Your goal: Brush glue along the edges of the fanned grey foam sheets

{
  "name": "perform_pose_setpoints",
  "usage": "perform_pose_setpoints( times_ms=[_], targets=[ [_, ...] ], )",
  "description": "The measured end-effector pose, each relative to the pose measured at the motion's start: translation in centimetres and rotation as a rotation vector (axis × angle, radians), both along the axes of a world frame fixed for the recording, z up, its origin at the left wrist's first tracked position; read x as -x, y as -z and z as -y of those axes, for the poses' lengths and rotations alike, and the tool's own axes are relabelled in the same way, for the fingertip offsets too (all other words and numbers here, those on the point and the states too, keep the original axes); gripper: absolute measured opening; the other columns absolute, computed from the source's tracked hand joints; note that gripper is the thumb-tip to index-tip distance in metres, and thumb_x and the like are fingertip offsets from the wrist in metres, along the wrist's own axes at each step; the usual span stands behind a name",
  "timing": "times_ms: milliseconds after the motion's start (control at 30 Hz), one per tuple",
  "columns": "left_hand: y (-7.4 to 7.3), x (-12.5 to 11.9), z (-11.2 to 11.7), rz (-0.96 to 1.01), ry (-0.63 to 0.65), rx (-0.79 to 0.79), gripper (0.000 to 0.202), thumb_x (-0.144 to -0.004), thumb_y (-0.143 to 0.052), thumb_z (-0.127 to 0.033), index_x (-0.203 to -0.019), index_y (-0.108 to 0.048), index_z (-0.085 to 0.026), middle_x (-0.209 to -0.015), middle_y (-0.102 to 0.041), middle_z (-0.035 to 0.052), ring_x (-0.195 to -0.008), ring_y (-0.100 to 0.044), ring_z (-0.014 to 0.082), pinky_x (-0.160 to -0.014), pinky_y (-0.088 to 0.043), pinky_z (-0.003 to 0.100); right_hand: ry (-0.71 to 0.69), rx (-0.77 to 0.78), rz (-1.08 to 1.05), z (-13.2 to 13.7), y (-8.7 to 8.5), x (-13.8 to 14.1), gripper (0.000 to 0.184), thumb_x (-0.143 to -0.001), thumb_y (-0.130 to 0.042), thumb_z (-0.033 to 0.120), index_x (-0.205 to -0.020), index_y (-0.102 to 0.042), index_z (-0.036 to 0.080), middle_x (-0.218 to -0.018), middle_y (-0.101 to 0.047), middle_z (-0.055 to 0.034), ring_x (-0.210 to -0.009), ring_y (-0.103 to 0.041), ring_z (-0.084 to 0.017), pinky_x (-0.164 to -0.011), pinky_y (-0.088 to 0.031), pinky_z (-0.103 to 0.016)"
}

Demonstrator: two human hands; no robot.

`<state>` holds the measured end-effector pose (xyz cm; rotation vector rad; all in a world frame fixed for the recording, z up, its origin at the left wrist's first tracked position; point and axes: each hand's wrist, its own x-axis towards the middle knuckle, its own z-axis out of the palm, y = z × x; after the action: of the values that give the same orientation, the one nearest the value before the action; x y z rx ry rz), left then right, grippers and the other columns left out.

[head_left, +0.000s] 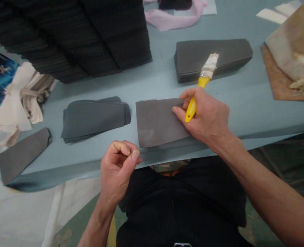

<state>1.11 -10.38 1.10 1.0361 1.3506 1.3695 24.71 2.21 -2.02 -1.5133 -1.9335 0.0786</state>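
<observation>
My right hand [205, 115] is closed around the yellow handle of a paintbrush [203, 81], whose bristle end is coated white and points away from me. Its fingertips rest at the right part of a flat grey sheet piece [159, 120]. A wet, shiny streak runs along that piece's far edge. My left hand [119, 164] is closed just off the table's front edge, thumb pressed against the fingers; whatever is pinched there, if anything, is too small to make out. Left of the piece lies a loose stack of similar grey pieces [93, 118].
A neat stack of grey pieces [213, 56] lies at the back right. Tall dark stacks [90, 37] stand at the back left. Pale fabric strips [23, 99] and a single grey piece [24, 154] lie far left. A stained whitish container [294, 51] sits on brown board at right.
</observation>
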Motion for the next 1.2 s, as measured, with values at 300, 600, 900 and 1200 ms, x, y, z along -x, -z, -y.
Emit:
perform_pose_setpoints(
  times_ms=[300,600,900,1200],
  targets=[
    [0.6,-1.2,1.0,0.282,0.062,0.042,0.065,-0.095,-0.078,-0.051,-0.064,-0.029,-0.023,-0.051,-0.025,-0.0101,-0.04,-0.025,0.0072,-0.04,-0.037,0.02,-0.002,0.062,0.001,0.0,-0.2,-0.1,0.029,-0.093,-0.075,0.039,-0.117,-0.063,0.029,-0.092,-0.078,-0.0025,-0.085,-0.075,-0.029,-0.075,-0.051,-0.042],
    [3.0,-1.9,4.6,0.085,0.102,0.176,0.065,-0.108,-0.057,-0.06,-0.057,-0.04,-0.024,-0.047,-0.038,-0.0045,-0.044,-0.039,0.0112,-0.048,-0.039,0.027,0.02,0.02,0.022,0.1,-0.3,0.2,0.027,-0.092,-0.074,0.038,-0.114,-0.065,0.026,-0.091,-0.078,-0.0023,-0.082,-0.074,-0.026,-0.073,-0.051,-0.037],
    [2.1,5.5,8.1,-0.62,-0.113,0.328,0.046,-0.092,-0.074,-0.068,-0.083,-0.071,-0.023,-0.066,-0.069,-0.0025,-0.059,-0.064,0.0148,-0.059,-0.049,0.026,0.012,0.042,0.023,-0.1,-0.4,0.1,0.03,-0.091,-0.072,0.038,-0.116,-0.066,0.023,-0.09,-0.078,-0.0012,-0.084,-0.075,-0.025,-0.075,-0.051,-0.035],
    [1.5,9.7,10.2,-1.155,0.14,0.336,0.058,-0.096,-0.055,-0.073,-0.138,-0.071,-0.036,-0.105,-0.088,-0.0003,-0.073,-0.082,0.0248,-0.058,-0.062,0.033,-0.019,0.043,-0.041,-0.2,-0.2,-0.1,0.029,-0.09,-0.078,0.036,-0.114,-0.066,0.024,-0.091,-0.078,0.001,-0.084,-0.074,-0.023,-0.074,-0.049,-0.033]
  ],
)
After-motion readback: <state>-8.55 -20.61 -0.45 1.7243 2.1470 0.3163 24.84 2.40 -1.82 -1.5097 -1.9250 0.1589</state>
